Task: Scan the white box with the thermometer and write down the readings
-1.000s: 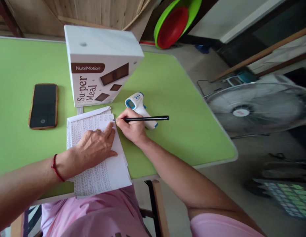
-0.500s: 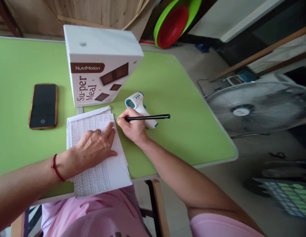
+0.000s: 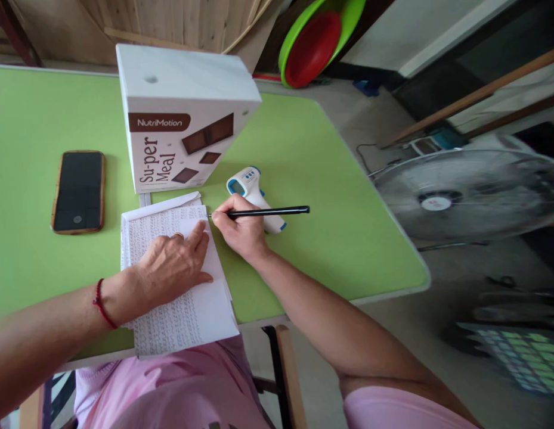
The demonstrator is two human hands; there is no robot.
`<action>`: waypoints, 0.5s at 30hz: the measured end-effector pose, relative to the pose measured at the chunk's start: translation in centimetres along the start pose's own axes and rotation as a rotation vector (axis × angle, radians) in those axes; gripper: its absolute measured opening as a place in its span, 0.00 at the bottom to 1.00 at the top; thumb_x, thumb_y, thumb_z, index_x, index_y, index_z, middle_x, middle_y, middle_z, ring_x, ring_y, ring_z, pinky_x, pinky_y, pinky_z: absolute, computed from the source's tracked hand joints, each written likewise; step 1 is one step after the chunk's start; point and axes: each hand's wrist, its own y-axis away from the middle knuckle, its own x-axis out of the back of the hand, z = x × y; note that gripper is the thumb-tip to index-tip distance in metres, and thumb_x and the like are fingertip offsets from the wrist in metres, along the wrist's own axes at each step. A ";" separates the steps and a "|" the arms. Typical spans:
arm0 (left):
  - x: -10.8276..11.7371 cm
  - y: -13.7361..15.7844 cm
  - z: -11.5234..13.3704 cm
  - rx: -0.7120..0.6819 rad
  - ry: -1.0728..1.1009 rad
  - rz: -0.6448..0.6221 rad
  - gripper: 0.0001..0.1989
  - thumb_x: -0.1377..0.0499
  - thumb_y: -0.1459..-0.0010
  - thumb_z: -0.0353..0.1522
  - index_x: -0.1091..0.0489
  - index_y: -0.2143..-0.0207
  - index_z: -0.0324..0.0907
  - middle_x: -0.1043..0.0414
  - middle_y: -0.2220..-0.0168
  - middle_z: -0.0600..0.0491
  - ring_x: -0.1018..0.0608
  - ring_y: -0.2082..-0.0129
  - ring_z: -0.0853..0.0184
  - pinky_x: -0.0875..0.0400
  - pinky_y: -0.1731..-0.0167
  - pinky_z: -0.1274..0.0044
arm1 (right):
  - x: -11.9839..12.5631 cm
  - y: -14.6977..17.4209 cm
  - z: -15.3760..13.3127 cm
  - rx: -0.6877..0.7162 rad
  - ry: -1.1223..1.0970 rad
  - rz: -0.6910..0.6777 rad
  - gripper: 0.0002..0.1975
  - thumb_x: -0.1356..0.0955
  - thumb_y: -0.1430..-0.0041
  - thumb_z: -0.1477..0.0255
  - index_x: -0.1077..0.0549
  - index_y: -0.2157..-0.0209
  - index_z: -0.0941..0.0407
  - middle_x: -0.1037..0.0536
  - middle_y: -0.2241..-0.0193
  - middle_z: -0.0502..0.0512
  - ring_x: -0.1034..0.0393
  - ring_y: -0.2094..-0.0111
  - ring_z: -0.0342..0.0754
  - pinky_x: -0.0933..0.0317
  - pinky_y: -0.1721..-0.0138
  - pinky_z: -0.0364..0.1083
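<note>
A black pen [image 3: 277,211] is pinched in my right hand [image 3: 243,229], its tip at the right edge of the written sheet. My left hand [image 3: 172,259] lies on the paper with its fingers stretched out, the index fingertip close to the pen tip. Beneath it, the sheets of paper [image 3: 169,325] carry dense handwritten rows and reach over the table's near edge. Just behind my right hand lies a white and blue infrared thermometer [image 3: 254,185], partly covered by the hand and pen.
A white NutriMotion box [image 3: 189,77] stands behind the paper on the green table [image 3: 348,238]. To the left lies a phone [image 3: 79,190] in a brown case. Off the table's right side is a fan [image 3: 464,193]. Green and red basins [image 3: 315,47] lean at the back.
The pen's back end has shifted very slightly to the right and up. Otherwise both hands and the paper look the same.
</note>
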 end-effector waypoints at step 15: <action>-0.1 0.2 0.1 -0.016 -0.030 0.034 0.32 0.52 0.34 0.47 0.43 0.38 0.32 0.47 0.34 0.33 0.24 0.69 0.62 0.33 0.75 0.71 | -0.1 0.1 0.1 0.009 -0.020 -0.008 0.08 0.35 0.51 0.75 0.39 0.79 0.53 0.34 0.84 0.44 0.43 0.81 0.40 0.45 0.78 0.42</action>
